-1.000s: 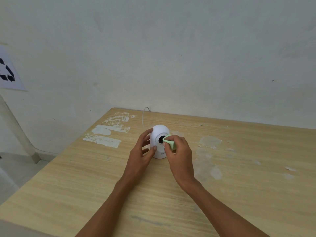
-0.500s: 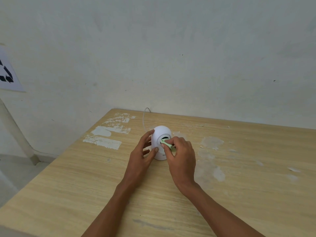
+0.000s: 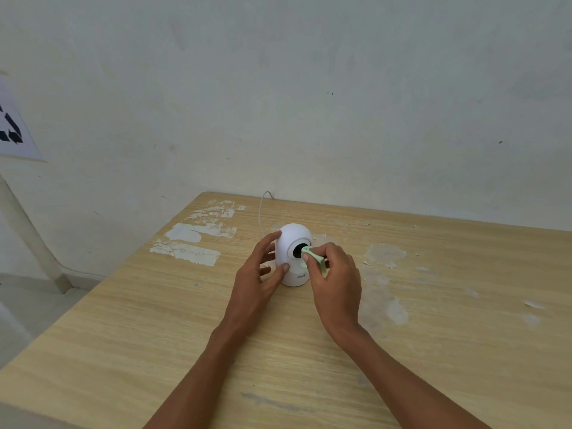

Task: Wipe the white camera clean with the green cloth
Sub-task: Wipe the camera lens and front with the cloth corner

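Observation:
A small white dome camera point(image 3: 294, 243) stands upright on the wooden table point(image 3: 154, 335), its black lens facing me. My left hand point(image 3: 258, 274) steadies it from the left, with the index fingertip on the dome's upper side and the thumb on its lower body. My right hand point(image 3: 335, 283) pinches a folded pale green cloth point(image 3: 312, 257) between thumb and fingers. The cloth's tip presses on the right edge of the lens. Most of the cloth is hidden inside my fingers.
A thin white cable point(image 3: 263, 205) runs from behind the camera to the table's far edge at the wall point(image 3: 309, 103). White paint or tape patches point(image 3: 188, 243) mark the tabletop on the left and right. The table's left edge drops to the floor point(image 3: 24, 311).
My right hand has shifted the cloth a little across the lens, from its right side over the middle and back to the right rim. The left hand keeps its hold.

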A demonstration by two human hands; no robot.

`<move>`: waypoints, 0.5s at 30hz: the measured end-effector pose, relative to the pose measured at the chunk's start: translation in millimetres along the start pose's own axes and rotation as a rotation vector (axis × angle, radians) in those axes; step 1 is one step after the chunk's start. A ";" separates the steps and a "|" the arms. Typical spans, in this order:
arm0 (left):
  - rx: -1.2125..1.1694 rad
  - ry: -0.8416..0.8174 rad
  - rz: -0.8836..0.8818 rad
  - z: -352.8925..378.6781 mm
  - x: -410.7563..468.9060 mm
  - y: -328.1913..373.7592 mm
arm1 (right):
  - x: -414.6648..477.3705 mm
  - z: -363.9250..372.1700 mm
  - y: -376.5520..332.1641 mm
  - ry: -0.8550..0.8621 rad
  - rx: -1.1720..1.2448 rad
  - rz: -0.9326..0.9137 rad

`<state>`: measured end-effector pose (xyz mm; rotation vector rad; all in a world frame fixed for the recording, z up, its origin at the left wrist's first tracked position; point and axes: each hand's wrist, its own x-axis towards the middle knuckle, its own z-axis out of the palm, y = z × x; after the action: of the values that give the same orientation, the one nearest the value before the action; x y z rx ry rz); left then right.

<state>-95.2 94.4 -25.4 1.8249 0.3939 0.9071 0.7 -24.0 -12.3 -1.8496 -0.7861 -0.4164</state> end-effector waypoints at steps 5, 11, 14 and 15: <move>0.004 0.000 0.007 -0.4 0.1 0.3 | 4.4 3.2 -7.5 0.014 -0.019 -0.087; 0.015 -0.007 0.013 -0.6 0.0 -0.7 | -6.5 7.5 -3.7 -0.075 -0.114 -0.161; 0.017 -0.011 0.011 -0.8 0.6 -1.5 | -7.3 3.7 2.8 -0.056 -0.037 -0.061; 0.018 -0.010 0.011 -0.8 0.7 -1.6 | -5.3 2.4 4.0 -0.035 -0.009 -0.032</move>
<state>-95.1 96.0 -26.3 1.8492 0.3877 0.9039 -0.6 -24.5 -19.2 -1.8590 -0.8395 -0.4099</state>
